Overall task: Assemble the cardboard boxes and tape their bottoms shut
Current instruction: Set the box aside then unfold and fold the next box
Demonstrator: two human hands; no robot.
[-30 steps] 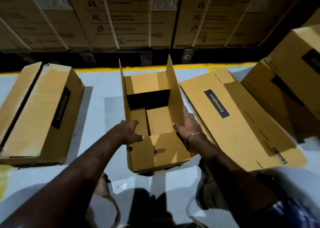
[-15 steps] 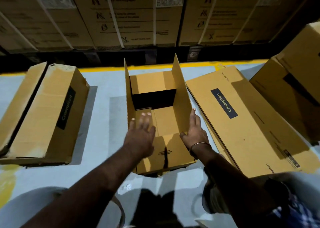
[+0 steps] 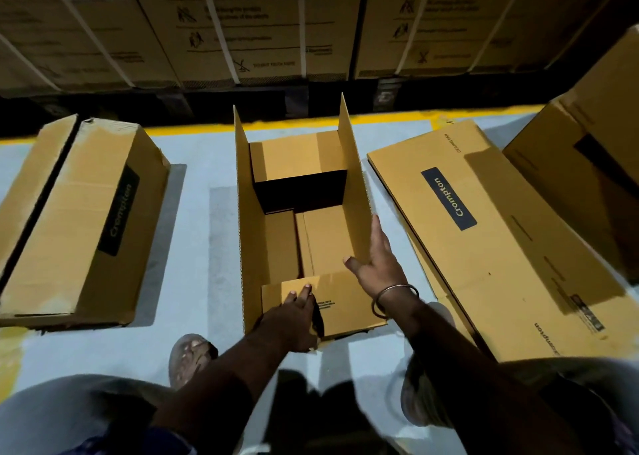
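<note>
The open box (image 3: 304, 219) stands on the pale floor (image 3: 204, 212) at the centre of view, its two long flaps upright at 11 and 1 o'clock, the far short flap folded in over a dark gap, and inner panels lying flat inside. The left hand (image 3: 294, 319) rests with straight fingers on the near short flap (image 3: 345, 302) at 6 o'clock, pressing it inward; the right hand (image 3: 377, 261) is spread wide, palm against the inside of the right long flap, gripping nothing. The step in hand looks like closing the flaps; next the long flaps likely need folding down over the short ones, held flush for tape, though no tape shows. The cardboard is smooth, matte brown, with crisp creases and fluted edges. At 9 o'clock lies a made-up box (image 3: 79, 219); at 3 o'clock a flat box (image 3: 484, 233), printed with a dark label.
</note>
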